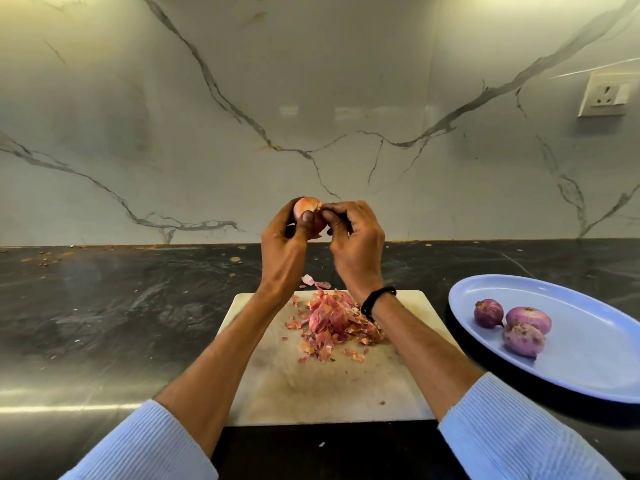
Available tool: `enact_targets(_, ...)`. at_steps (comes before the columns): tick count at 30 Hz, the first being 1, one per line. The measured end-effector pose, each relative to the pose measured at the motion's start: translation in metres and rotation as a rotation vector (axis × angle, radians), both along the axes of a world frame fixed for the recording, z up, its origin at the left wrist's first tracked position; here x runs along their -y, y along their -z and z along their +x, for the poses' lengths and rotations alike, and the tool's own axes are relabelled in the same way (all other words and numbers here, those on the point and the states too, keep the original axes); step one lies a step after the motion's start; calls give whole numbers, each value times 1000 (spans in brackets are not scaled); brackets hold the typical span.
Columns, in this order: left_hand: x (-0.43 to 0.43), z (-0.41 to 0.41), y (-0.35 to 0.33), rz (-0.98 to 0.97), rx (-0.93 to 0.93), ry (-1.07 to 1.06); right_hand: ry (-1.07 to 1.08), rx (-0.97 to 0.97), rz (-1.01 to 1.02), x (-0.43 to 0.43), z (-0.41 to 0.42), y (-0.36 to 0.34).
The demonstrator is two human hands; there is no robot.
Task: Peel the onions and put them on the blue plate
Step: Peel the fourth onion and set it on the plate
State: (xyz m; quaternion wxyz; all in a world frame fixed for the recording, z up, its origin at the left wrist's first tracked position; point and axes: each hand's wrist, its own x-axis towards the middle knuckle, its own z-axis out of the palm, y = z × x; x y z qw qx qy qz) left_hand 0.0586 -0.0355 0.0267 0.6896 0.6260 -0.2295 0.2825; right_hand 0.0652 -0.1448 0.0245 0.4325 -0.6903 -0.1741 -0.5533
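Observation:
My left hand grips a small pinkish onion, raised above the far end of the white cutting board. Fingers of my right hand pinch the onion's skin at its top right. A heap of pink onion peels lies on the board beneath my wrists. To the right sits the blue plate holding three peeled purple onions.
The dark stone counter carries a few peel scraps near its back edge. A marble backsplash rises behind. A white wall socket sits at the upper right. The plate overhangs toward the right frame edge.

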Motion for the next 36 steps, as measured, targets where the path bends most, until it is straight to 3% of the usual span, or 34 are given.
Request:
enact_targets(4, 4, 11, 3, 118, 46, -68, 99, 21, -14, 5, 1, 2)
enact_targets(9, 9, 1, 5, 34, 42, 8, 142, -8, -19, 3, -2, 0)
enact_targets(18, 7, -7, -7, -194, -211, 152, -121, -285, 289, 6, -15, -7)
enact_targets(28, -11, 0, -6, -199, -232, 198, -24, -46, -299, 11, -10, -1)
enact_targets(36, -8, -4, -10, -206, -265, 252, 80, 31, -398, 18, -7, 3)
